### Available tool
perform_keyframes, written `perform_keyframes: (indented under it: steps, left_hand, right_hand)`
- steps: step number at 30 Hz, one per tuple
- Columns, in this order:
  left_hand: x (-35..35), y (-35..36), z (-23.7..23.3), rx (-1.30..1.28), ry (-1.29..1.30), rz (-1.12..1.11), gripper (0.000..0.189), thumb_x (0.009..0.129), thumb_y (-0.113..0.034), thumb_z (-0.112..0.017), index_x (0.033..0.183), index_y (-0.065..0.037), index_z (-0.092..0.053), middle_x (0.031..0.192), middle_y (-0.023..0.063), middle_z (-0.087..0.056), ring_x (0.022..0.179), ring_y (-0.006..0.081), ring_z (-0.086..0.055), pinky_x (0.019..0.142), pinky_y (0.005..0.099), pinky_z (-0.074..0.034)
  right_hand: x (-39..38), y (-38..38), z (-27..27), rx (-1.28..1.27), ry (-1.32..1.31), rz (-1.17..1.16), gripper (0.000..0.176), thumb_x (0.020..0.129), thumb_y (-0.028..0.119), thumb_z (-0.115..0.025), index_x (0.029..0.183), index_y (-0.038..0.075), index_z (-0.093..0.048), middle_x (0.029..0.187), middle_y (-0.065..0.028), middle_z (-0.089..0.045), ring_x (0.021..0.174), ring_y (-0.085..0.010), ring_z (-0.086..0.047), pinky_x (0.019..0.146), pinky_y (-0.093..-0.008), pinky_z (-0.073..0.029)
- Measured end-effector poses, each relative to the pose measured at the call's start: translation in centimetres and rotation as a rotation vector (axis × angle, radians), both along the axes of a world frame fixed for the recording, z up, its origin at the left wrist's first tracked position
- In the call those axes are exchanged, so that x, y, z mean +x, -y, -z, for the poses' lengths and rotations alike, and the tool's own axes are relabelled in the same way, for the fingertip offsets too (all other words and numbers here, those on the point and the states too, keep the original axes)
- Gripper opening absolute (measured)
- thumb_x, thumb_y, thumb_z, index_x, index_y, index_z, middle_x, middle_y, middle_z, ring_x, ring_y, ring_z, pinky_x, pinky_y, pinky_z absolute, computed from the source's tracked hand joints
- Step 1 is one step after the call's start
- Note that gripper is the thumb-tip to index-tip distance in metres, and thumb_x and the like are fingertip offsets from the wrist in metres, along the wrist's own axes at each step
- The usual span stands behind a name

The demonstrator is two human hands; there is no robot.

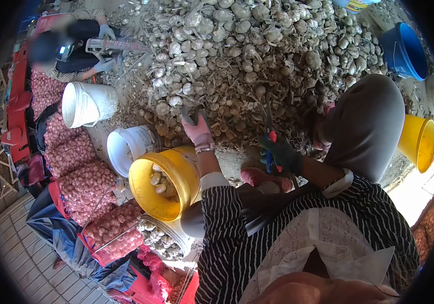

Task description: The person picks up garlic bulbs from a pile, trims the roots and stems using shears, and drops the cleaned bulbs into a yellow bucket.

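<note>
My left hand [197, 133], in a pink glove with grey fingers, reaches to the near edge of a large garlic heap [247, 66]. Its fingers are spread apart, and I see nothing between them. In a dark green glove, my right hand [289, 156] is closed round the red and blue handles of a pair of shears [272, 137]. The blades point away from me, over dry stalks and loose bulbs. Just below my left wrist, a yellow bucket [138, 185] lies tilted with some garlic bulbs inside.
White buckets [106, 104] stand on the left, beside full red mesh sacks of garlic [87, 187]. Another container [186, 235] holds bulbs. A blue bucket [391, 48] and a second yellow bucket [409, 139] are on the right. Another person [77, 43] works at upper left.
</note>
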State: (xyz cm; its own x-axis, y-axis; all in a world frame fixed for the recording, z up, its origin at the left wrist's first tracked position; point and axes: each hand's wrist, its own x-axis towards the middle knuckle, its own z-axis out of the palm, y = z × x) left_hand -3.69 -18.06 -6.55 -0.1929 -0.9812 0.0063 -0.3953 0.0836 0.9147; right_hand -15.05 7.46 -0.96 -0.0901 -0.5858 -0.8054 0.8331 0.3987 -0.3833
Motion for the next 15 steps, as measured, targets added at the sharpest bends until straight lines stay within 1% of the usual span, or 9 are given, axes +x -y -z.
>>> perform_keyframes:
  steps: [1,3,4,6,7,10,11,14,15]
  left_hand:
    - [-1.7,1.5,-0.1,0.004,0.000,0.007,0.060,0.077,-0.012,-0.070,0.130,-0.002,-0.045,0.129,0.0140,-0.051,0.110,0.0267,-0.056,0.093,0.0336,-0.047]
    - [-4.7,4.2,-0.4,-0.283,0.791,0.131,0.068,0.077,-0.016,-0.067,0.137,-0.006,-0.036,0.143,0.0177,-0.035,0.115,0.0311,-0.054,0.094,0.0369,-0.046]
    - [-5.8,5.8,-0.3,-0.283,0.790,0.138,0.068,0.077,-0.016,-0.067,0.137,-0.006,-0.036,0.143,0.0177,-0.035,0.115,0.0311,-0.054,0.094,0.0369,-0.046]
    - [-7.5,8.3,-0.3,-0.079,1.251,0.395,0.077,0.078,-0.022,-0.066,0.145,-0.013,-0.027,0.151,0.0192,-0.020,0.121,0.0353,-0.048,0.096,0.0407,-0.045]
    - [-8.1,9.0,-0.3,0.010,1.372,0.437,0.077,0.078,-0.024,-0.065,0.144,-0.012,-0.027,0.151,0.0212,-0.019,0.121,0.0336,-0.049,0.094,0.0399,-0.046]
    - [-8.3,9.9,0.7,0.056,1.392,0.399,0.074,0.078,-0.023,-0.065,0.142,-0.012,-0.031,0.149,0.0223,-0.022,0.116,0.0338,-0.053,0.091,0.0389,-0.048]
    - [-7.3,9.3,1.7,-0.120,1.273,0.317,0.063,0.079,-0.025,-0.067,0.134,-0.011,-0.041,0.135,0.0196,-0.045,0.107,0.0302,-0.059,0.083,0.0405,-0.052]
    - [-0.6,11.4,13.1,0.222,0.224,0.129,0.047,0.081,-0.026,-0.066,0.122,-0.011,-0.050,0.108,0.0127,-0.060,0.096,0.0228,-0.061,0.074,0.0371,-0.053]
    - [-1.7,7.9,8.3,0.465,-0.111,0.018,0.039,0.082,-0.026,-0.066,0.116,-0.011,-0.053,0.100,0.0092,-0.062,0.093,0.0196,-0.060,0.072,0.0352,-0.052]
  right_hand:
    - [0.1,0.0,0.0,-0.022,0.004,-0.003,0.021,0.089,0.029,-0.062,0.084,0.010,-0.055,0.072,-0.0008,-0.053,0.061,-0.0116,-0.052,0.056,-0.0286,-0.047]
    - [0.3,0.0,0.2,-0.041,0.008,0.002,0.021,0.089,0.029,-0.062,0.082,0.010,-0.054,0.073,-0.0009,-0.053,0.063,-0.0110,-0.052,0.057,-0.0284,-0.047]
    - [0.4,0.0,0.5,-0.069,-0.002,-0.041,0.022,0.089,0.029,-0.062,0.082,0.010,-0.054,0.072,-0.0004,-0.052,0.062,-0.0102,-0.051,0.057,-0.0283,-0.047]
    - [0.4,0.0,0.8,-0.097,-0.018,-0.082,0.023,0.089,0.029,-0.062,0.081,0.010,-0.053,0.072,0.0000,-0.051,0.062,-0.0095,-0.050,0.056,-0.0281,-0.046]
    - [0.3,0.0,0.7,-0.105,-0.026,-0.100,0.024,0.089,0.030,-0.062,0.080,0.010,-0.053,0.071,0.0003,-0.051,0.061,-0.0091,-0.049,0.056,-0.0281,-0.046]
    - [0.4,-0.1,1.1,-0.095,-0.115,-0.164,0.025,0.090,0.031,-0.061,0.081,0.009,-0.053,0.070,0.0006,-0.050,0.061,-0.0088,-0.047,0.055,-0.0282,-0.045]
    - [0.6,-0.3,1.3,-0.084,-0.195,-0.201,0.026,0.090,0.032,-0.061,0.083,0.009,-0.053,0.070,0.0007,-0.050,0.061,-0.0089,-0.047,0.055,-0.0284,-0.045]
    - [0.2,0.1,1.1,-0.077,-0.300,-0.284,0.027,0.090,0.034,-0.060,0.091,0.008,-0.054,0.072,-0.0002,-0.051,0.063,-0.0097,-0.049,0.057,-0.0293,-0.045]
    - [-0.1,0.3,0.5,-0.086,-0.298,-0.286,0.027,0.090,0.034,-0.060,0.091,0.008,-0.054,0.072,-0.0002,-0.051,0.063,-0.0097,-0.049,0.057,-0.0293,-0.045]
